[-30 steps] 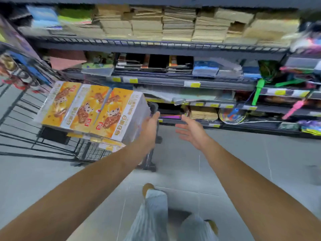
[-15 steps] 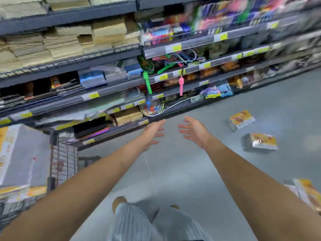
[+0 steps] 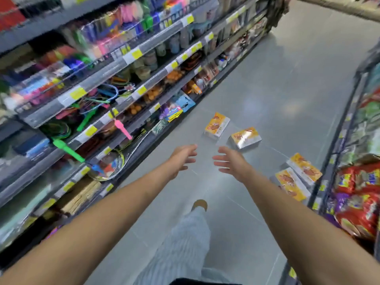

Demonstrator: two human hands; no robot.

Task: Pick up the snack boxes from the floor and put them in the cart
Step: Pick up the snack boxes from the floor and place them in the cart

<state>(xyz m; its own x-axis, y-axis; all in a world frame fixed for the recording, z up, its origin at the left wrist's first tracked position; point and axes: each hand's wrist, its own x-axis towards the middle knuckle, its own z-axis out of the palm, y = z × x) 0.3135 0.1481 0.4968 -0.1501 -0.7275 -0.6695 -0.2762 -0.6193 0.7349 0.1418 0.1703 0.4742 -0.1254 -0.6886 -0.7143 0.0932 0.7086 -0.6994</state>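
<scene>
Left hand (image 3: 182, 159) and right hand (image 3: 230, 162): both spread wide, empty, palms facing, held above the floor (image 3: 267, 83). Four orange snack boxes lie flat on the floor: two ahead (image 3: 217, 125) (image 3: 244, 137), long axes roughly aisle-wise; two at right (image 3: 304, 168) (image 3: 291, 184) against the shelf base. Print blurred, unreadable.

- Both bare forearms reach forward from the lower corners of the frame and converge toward its centre.
- The left hand (image 3: 182, 159) sits just left of centre, palm turned inward, fingers spread and slightly curled, holding nothing.
- The right hand (image 3: 231, 162) sits just right of centre, palm facing the left one, fingers loosely splayed, also empty.
- The two hands are near each other but apart, fingertips not touching.
- A leg in pale striped trousers shows at lower centre.
</scene>
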